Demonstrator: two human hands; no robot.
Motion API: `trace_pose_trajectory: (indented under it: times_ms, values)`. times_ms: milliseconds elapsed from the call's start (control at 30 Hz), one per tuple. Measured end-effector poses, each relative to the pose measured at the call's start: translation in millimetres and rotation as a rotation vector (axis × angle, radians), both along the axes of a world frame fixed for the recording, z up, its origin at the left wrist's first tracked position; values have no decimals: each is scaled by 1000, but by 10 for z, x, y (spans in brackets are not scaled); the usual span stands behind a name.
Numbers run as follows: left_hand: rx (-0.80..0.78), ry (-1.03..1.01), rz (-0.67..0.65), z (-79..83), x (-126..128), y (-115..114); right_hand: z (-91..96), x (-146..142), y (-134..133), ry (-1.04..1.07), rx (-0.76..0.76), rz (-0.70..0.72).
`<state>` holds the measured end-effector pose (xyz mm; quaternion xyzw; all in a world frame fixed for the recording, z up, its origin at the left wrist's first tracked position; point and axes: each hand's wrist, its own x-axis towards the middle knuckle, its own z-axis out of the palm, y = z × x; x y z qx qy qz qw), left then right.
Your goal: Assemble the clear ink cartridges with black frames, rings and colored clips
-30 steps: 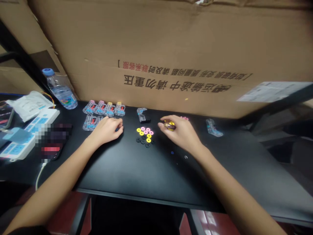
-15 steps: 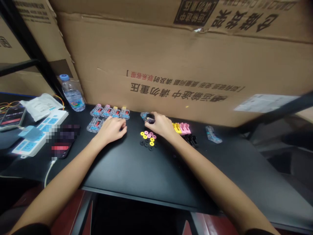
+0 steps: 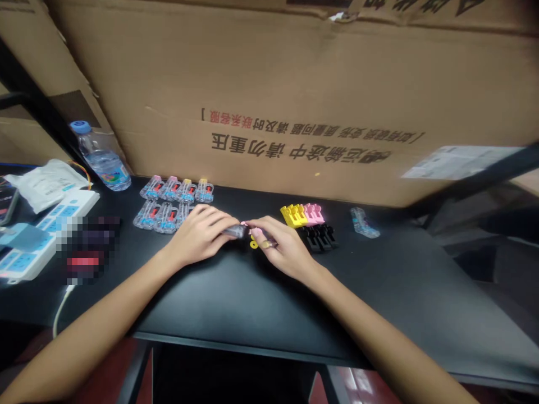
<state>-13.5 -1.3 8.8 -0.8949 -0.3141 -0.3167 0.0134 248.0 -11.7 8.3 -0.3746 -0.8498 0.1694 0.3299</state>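
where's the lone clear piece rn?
Head view, right side: the lone clear piece lies on the black table, right of the black clips, near the cardboard box.

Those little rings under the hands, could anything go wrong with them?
Maybe. The yellow ring lies right between the left hand and right hand, so a nudge could send it rolling across the black table. Both hands meet on one small clear part, which looks easy to drop.
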Motion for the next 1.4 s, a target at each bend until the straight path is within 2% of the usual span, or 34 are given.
trace_pose_trajectory:
  times_ms: [100, 200, 300, 500, 833, 933, 1100, 1233, 1400]
  values:
    - [3, -98, 113, -15, -120, 93, -221, 63, 84, -202, 102, -62]
    - [18, -154, 206, -28, -205, 158, -356, 60, 106, -414, 149, 18]
    - [15, -153, 222, -17, -210, 157, -384, 30, 88, -481, 144, 69]
    - [5, -135, 169, 39, -141, 89, -354, 30, 94, -468, 74, 99]
    - [-28, -146, 206, 26, -143, 87, -345, 65, 161, -372, 14, 16]
    - [-43, -149, 230, 11, -149, 94, -300, 66, 84, -330, 62, 12]
    - [-33, -141, 232, -5, -163, 106, -249, 64, -31, -401, 134, 118]
    - [-66, -134, 217, 4, -157, 92, -239, 117, 20, -388, 128, 23]
    - [-283, -192, 123, 25, -101, 34, -130, 195, 16, -73, 117, -117]
